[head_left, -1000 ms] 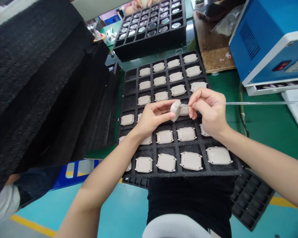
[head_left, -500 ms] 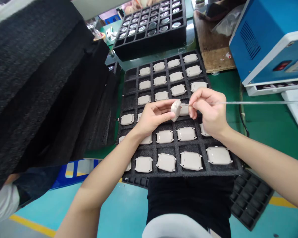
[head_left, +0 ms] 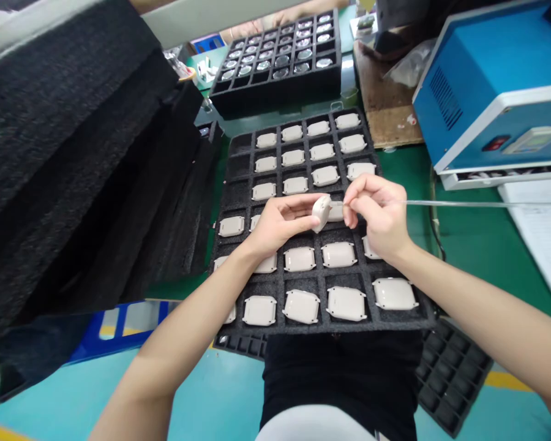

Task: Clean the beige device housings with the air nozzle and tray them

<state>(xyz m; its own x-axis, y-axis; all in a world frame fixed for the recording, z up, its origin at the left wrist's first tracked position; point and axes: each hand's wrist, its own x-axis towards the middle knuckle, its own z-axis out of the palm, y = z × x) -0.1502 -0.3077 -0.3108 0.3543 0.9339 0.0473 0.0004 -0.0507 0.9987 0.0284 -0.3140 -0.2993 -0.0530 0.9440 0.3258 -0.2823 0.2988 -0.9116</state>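
Left hand [head_left: 280, 223]: curled and grasping, fingertips and thumb pinching the cream casing by its sides, palm turned up, above the middle of the foam tray

Right hand [head_left: 379, 214]: closed in a pinch on the thin clear rod [head_left: 463, 203], thumb and fingers together, just right of the left hand

Cream casing [head_left: 322, 213]: rounded, glossy, tilted up on edge, held in the air over the tray, with the tip of the rod at its right edge

Foam tray [head_left: 275, 324]: black, gridded into cells, directly beneath both hands, with rows of matching flat casings, such as the one at the near edge [head_left: 346, 303], each lying in its own cell

Far side: a 2nd black tray [head_left: 275, 61] of round shiny discs, with another person's forearm [head_left: 257, 27] past it

Right side: a blue machine [head_left: 491, 92] with a red switch [head_left: 496, 143] and a small display [head_left: 537, 139], a wooden board [head_left: 386, 116] with a plastic bag [head_left: 408, 67], white papers [head_left: 537, 239], and a green bench mat [head_left: 477, 245]

Left side: stacked black foam sheets [head_left: 73, 153] above a blue crate [head_left: 119, 327]

Near side: a dark pegged tray [head_left: 450, 380] over a teal floor [head_left: 211, 392] with a yellow line [head_left: 509, 381]
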